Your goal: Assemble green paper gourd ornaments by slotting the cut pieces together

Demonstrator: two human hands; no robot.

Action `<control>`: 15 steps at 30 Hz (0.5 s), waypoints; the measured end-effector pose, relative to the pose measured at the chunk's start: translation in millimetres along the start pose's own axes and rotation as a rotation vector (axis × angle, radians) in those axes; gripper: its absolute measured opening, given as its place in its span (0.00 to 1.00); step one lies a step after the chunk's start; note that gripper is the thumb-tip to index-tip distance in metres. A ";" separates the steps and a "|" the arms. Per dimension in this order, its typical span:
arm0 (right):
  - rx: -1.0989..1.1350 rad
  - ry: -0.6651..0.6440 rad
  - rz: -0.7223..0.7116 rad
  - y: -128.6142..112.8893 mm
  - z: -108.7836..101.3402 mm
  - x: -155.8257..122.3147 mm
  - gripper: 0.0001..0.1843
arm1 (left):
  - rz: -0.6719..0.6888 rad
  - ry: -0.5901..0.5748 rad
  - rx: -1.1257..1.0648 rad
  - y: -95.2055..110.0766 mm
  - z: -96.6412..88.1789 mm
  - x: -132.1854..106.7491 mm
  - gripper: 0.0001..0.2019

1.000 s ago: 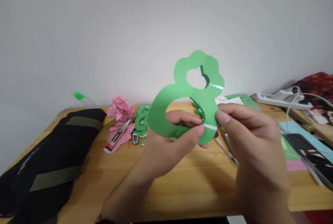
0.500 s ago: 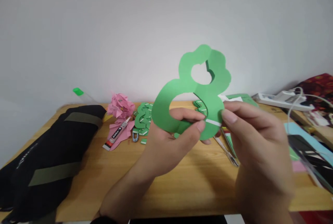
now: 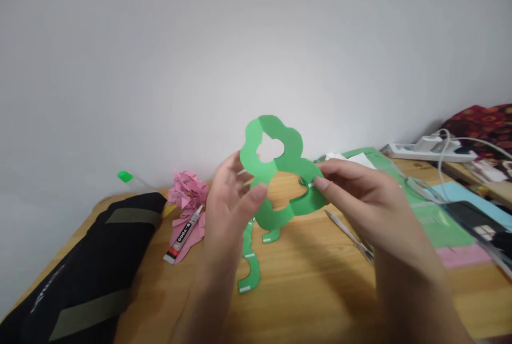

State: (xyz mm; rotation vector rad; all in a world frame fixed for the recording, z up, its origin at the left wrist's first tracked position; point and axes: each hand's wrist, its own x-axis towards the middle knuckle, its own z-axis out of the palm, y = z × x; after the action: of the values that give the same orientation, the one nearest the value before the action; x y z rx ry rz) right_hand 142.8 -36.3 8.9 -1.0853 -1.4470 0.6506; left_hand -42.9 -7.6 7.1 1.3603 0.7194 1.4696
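A green paper cutout (image 3: 294,146) with scalloped lobes and two openings stands upright between my hands above the table. My left hand (image 3: 226,208) holds its left edge, thumb in front and fingers partly behind. My right hand (image 3: 360,189) pinches the right edge between thumb and fingers, near a small white strip. Below, a curved green paper strip (image 3: 253,269) with white strips on it lies on the table, partly covered by my left hand. A small green piece with a white end (image 3: 271,237) shows under the cutout; whether it is joined to it I cannot tell.
On the left are a black cloth item (image 3: 88,264), a B-7000 glue tube (image 3: 184,234) and crumpled pink paper (image 3: 188,189). A pen (image 3: 348,234), green sheets (image 3: 434,226), a dark phone (image 3: 472,218) and a power strip (image 3: 432,152) with cables lie to the right.
The cutout has moved down and left and been turned, its lobed part now at upper left. My left hand has shifted to its left edge. The curved strip on the table has come into view.
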 end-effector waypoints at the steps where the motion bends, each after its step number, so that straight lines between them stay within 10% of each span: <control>1: 0.000 0.007 0.005 0.4 0.8 0.4 0.04 | 0.141 0.111 0.158 -1.0 1.1 -2.2 0.27; 4: 0.026 0.009 0.052 1.1 4.3 0.9 0.07 | 0.663 0.317 0.723 -0.7 3.1 -9.6 0.22; 6: 0.041 -0.009 0.068 0.6 6.2 0.6 0.10 | 0.857 0.189 0.934 2.3 4.0 -13.2 0.14; 9: 0.024 -0.043 0.033 -1.7 7.2 0.3 0.11 | 0.818 -0.027 1.020 6.3 6.8 -15.7 0.10; 15: -0.242 -0.072 -0.175 -2.3 4.2 1.3 0.18 | 0.734 -0.088 1.110 5.0 9.5 -13.9 0.10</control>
State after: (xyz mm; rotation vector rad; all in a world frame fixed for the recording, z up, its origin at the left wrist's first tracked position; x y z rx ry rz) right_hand 138.4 -35.4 10.7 -1.1128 -1.6942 0.4012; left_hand -36.4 -23.8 8.1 2.7341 1.1182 1.5605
